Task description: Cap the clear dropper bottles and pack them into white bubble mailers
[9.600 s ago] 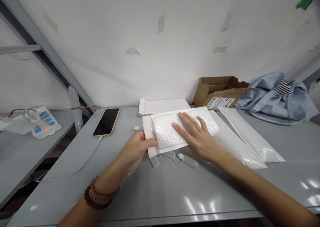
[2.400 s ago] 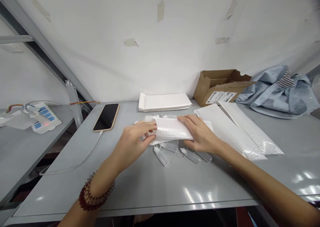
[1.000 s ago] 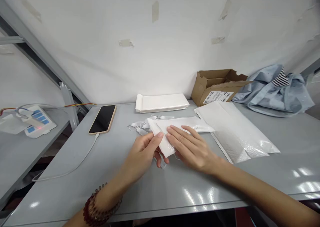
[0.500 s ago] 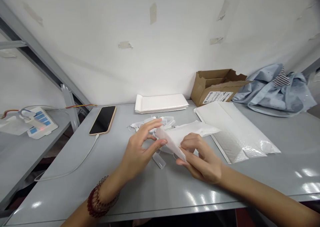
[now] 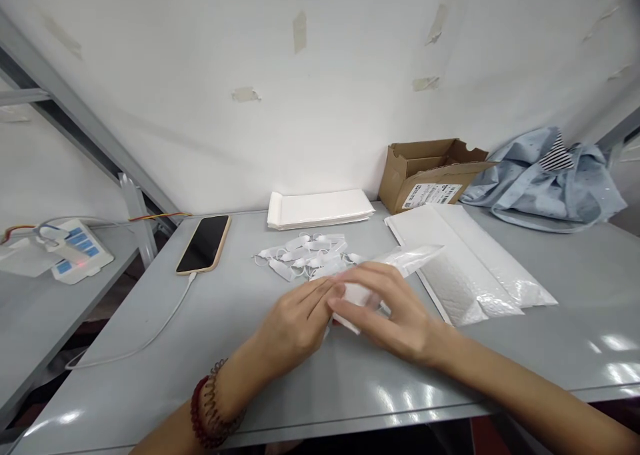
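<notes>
My left hand (image 5: 303,315) and my right hand (image 5: 400,308) meet over the front middle of the table. Between them is a folded white sheet (image 5: 357,296), partly hidden by my fingers. My left fingers are pressed together at its left side, while my right thumb and fingers curl around it from the right. A clear-and-white plastic bag (image 5: 413,258) sticks out behind my right hand; whether it joins the sheet I cannot tell. Just beyond my hands lies a heap of small translucent plastic pieces (image 5: 300,255) with white ends and thin loops.
A stack of white envelopes (image 5: 320,208) lies by the wall. White padded mailers (image 5: 455,261) rest on the right, before a cardboard box (image 5: 433,175) and a blue cloth bag (image 5: 555,181). A phone (image 5: 204,245) with its cable (image 5: 167,325) and a power strip (image 5: 83,248) are left.
My hands have come together and closed around the white sheet, which stood tilted between them before. My left hand moved right, uncovering more of the small plastic pieces.
</notes>
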A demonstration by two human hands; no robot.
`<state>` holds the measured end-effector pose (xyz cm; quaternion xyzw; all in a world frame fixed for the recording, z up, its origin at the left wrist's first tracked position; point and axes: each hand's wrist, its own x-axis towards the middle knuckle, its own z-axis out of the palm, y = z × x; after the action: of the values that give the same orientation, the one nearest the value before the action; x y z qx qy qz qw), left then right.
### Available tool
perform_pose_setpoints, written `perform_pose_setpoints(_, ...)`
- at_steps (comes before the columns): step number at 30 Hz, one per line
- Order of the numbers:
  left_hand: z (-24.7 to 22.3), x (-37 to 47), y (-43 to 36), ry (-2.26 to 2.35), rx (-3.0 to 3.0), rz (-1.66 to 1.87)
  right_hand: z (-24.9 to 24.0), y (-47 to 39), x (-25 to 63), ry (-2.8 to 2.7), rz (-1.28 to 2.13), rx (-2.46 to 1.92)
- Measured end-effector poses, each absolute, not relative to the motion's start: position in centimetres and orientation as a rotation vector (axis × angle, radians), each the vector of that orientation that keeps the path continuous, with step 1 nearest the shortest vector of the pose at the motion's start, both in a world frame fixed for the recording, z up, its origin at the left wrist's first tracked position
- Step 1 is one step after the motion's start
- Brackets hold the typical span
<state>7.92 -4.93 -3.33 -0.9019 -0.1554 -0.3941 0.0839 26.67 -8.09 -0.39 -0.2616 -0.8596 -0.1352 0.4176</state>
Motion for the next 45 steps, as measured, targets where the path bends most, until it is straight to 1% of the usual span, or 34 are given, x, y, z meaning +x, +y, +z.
perform_pose_setpoints(4, -3.1, 7.8, -5.0, -0.444, -2.604, -1.125, -0.3, -8.4, 27.4, -2.263, -0.493, -0.474)
perform_pose_setpoints(7, -3.2, 7.6, -5.0, -0.459, -2.613, -1.139, -0.4, -8.6, 27.6, -2.301, -0.59, -0.449)
perform_pose_setpoints(10, -3.3, 7.1, -4.6, -0.56, -2.643, -1.172, -0.4, -7.9, 27.9, -2.338, -0.601, -0.511)
perform_pose_setpoints(15, -3.0, 5.9, -3.3, -0.803, -2.632, -1.323, -1.3, -5.2, 29.5, -2.315, -0.611, -0.806)
perform_pose_setpoints(19, -2.9, 5.3, -2.6, -0.849, -2.684, -1.359, -2.1, -3.7, 31.0, -2.276, -0.628, -0.81)
perform_pose_setpoints(22, -2.8, 5.2, -2.6, -0.912, -2.726, -1.399, -1.8, -3.5, 31.5, -2.225, -0.592, -0.792)
perform_pose_setpoints(26, -1.6, 5.1, -3.1, -1.311, -2.729, -1.395, -0.6, -4.2, 31.3, -2.104, -0.616, -0.833)
perform_pose_setpoints(30, -0.1, 4.8, -3.7, -1.648, -2.782, -1.505, 0.4, -6.2, 29.8, -1.944, -0.926, -0.836)
perform_pose_setpoints(33, 0.6, 4.5, -3.8, -1.821, -3.108, -1.602, 0.9, -7.7, 28.3, -2.109, -1.035, -0.856)
perform_pose_setpoints(35, 0.7, 4.6, -3.8, -1.823, -3.414, -1.491, 1.0, -8.4, 27.5, -2.251, -0.96, -0.898)
perform_pose_setpoints(37, 0.7, 5.0, -4.0, -1.72, -3.681, -1.285, 1.0, -8.8, 26.7, -2.385, -0.818, -0.909)
perform_pose_setpoints(39, 0.5, 5.5, -4.2, -1.613, -3.852, -1.085, 1.0, -9.1, 26.1, -2.507, -0.682, -0.901)
perform_pose_setpoints(41, 0.1, 5.9, -4.4, -1.59, -3.921, -0.962, 1.1, -9.4, 25.5, -2.587, -0.588, -0.931)
perform_pose_setpoints(43, -0.2, 6.3, -4.6, -1.611, -3.925, -0.971, 1.4, -9.6, 25.2, -2.628, -0.54, -1.011)
perform_pose_setpoints(45, -0.5, 6.6, -4.7, -1.65, -3.907, -1.06, 2.1, -9.7, 25.2, -2.65, -0.516, -1.096)
